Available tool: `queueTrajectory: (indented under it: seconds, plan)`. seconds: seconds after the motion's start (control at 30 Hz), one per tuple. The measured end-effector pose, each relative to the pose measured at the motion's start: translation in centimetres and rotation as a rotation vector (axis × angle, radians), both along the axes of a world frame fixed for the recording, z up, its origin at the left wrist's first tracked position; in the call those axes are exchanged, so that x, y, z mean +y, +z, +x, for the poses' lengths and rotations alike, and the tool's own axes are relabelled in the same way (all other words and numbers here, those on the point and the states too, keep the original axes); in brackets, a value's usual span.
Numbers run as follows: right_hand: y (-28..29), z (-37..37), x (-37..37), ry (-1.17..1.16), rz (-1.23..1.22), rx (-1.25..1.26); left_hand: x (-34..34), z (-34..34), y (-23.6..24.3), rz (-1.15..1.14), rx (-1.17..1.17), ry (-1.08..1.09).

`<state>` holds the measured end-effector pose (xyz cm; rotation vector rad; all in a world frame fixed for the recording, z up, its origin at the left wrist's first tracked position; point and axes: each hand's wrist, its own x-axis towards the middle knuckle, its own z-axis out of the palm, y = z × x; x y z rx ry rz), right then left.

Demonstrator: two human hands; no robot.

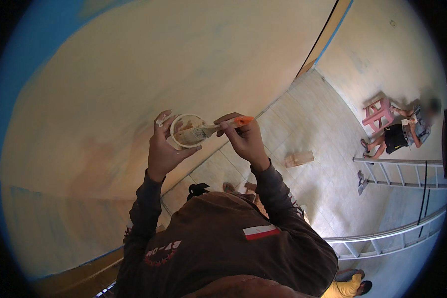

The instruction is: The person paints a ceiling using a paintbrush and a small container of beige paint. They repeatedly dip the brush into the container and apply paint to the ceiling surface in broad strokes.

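Observation:
My left hand [165, 151] is closed round a small round paint tub [188, 119], its open top facing me. Cream paint coats the inside of the tub, and pale smears mark the fingers of that hand. Pinched in my right hand [244, 141] is a paintbrush [243, 121] with an orange handle tip. The brush lies nearly level, its wide paint-caked head over the tub's mouth. Whether the bristles touch the paint I cannot tell. Close beyond both hands stands a wall [193, 54] with uneven cream paint over blue.
Below me spreads a pale tiled floor [328, 114] with a cardboard-coloured block [299, 159] on it. A ladder [397, 237] reaches in from the right. At the far right a person [407, 130] is beside a pink stool [378, 114]; another, in yellow [350, 286], is lower right.

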<state>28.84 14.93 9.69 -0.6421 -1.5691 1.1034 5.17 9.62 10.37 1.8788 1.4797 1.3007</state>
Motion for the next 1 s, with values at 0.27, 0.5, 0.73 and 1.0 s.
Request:
queueTrajectory:
  seconds: [0.27, 0.5, 0.73, 1.0]
  plan:
    - [-0.6, -0.5, -0.7, -0.016, -0.028, 0.156, -0.9, 0.5, 0.5, 0.04, -0.021, 0.025]
    - [-1.0, -1.1, -1.8, 0.039, -0.069, 0.16, -2.6, 0.0, 0.0, -0.033, -0.004, 0.072]
    - [-0.4, -0.1, -1.0, 0.044, -0.056, 0.191, -1.9, 0.9, 0.9, 0.042, 0.01, 0.064]
    - [-0.5, 0.8, -1.6, 0.026, -0.066, 0.082, -2.8, 2.0, 0.8, 0.02, -0.002, 0.067]
